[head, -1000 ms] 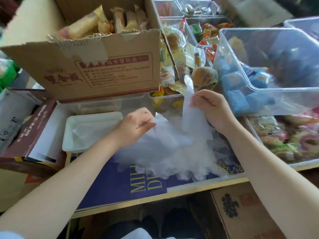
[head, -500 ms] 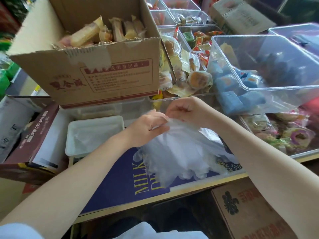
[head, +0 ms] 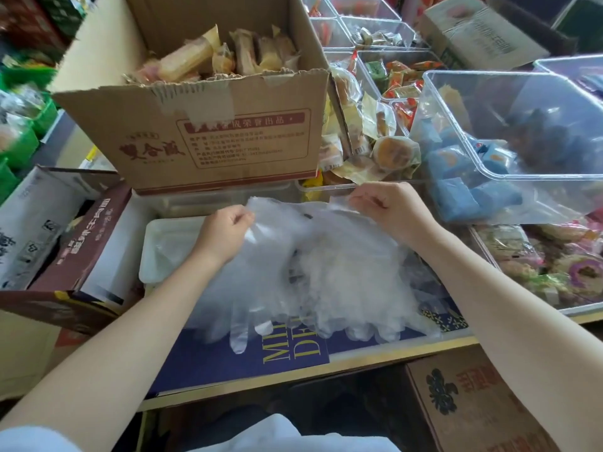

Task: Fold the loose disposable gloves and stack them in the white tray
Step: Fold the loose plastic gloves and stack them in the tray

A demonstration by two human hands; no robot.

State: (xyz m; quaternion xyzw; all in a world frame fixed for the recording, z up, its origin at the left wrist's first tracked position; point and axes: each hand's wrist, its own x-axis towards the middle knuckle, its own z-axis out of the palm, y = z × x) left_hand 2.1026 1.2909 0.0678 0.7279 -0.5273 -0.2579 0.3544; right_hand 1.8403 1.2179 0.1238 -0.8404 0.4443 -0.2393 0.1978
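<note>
Gloves (head: 319, 272): thin, limp, slippery film, heaped just right of the white tray (head: 163, 243). My left hand (head: 222, 233) and right hand (head: 388, 207) pinch the cuff edge, the best hold.

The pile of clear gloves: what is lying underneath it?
Under the gloves lies a dark blue sheet with yellow lettering; only its front part shows, and the letters run under the plastic. The left hand and right hand pinch the pile's far edge.
</note>
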